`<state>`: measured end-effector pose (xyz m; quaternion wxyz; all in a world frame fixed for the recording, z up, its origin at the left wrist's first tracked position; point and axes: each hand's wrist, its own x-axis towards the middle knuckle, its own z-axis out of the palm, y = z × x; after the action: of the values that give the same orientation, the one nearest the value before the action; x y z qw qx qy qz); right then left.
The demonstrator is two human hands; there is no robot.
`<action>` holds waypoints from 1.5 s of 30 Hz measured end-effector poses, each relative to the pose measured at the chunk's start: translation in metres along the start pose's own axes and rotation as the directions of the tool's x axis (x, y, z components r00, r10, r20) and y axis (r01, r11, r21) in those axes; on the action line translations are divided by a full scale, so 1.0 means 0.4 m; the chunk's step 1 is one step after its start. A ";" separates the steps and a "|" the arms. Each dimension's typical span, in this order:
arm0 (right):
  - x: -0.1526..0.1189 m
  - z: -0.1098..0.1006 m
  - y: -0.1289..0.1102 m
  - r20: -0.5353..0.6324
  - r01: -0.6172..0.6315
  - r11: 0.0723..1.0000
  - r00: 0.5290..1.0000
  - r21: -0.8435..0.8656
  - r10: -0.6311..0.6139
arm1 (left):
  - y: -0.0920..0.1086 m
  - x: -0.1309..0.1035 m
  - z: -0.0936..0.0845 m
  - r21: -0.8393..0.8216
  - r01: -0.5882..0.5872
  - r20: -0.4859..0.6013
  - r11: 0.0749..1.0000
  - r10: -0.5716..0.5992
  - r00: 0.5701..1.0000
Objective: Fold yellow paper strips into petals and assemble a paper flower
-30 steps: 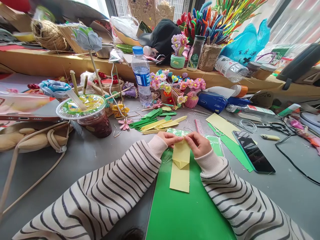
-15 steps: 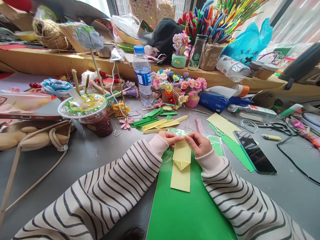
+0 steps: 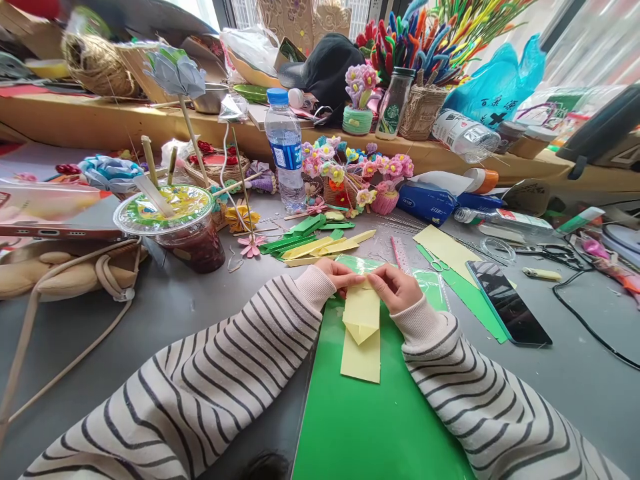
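Observation:
Between my hands hangs a folded yellow paper [image 3: 362,308], its lower end creased into a downward point. My left hand [image 3: 340,275] pinches its top edge from the left. From the right, the thumb and fingers of my right hand [image 3: 395,287] close on the same top edge. A flat yellow paper strip [image 3: 361,360] lies below, partly covered by the folded piece, on a glossy green mat [image 3: 380,427]. Beyond my hands lie folded yellow strips [image 3: 320,247] and folded green strips [image 3: 300,233].
A lidded drink cup [image 3: 193,247] stands on the left, a water bottle [image 3: 286,157] behind the strips. On the right lie small scissors [image 3: 437,261], a phone [image 3: 510,303], yellow sheet paper [image 3: 443,247] and a black cable [image 3: 590,330]. Craft flowers [image 3: 350,170] stand at the back.
The pointed lower end of the folded paper has shifted slightly left and down. Both hands keep their pinch on its top edge, nearly in the same place.

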<state>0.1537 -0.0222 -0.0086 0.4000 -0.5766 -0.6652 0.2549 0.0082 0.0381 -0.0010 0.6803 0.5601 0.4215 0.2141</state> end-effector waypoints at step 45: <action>0.003 0.009 0.014 0.056 -0.101 0.975 0.994 0.200 0.092 | -0.017 0.003 -0.009 0.157 -0.037 0.070 0.987 0.026 0.997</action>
<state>0.1537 -0.0193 -0.0147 0.4282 -0.5586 -0.6161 0.3537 0.0047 0.0394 -0.0079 0.6440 0.6258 0.4051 0.1718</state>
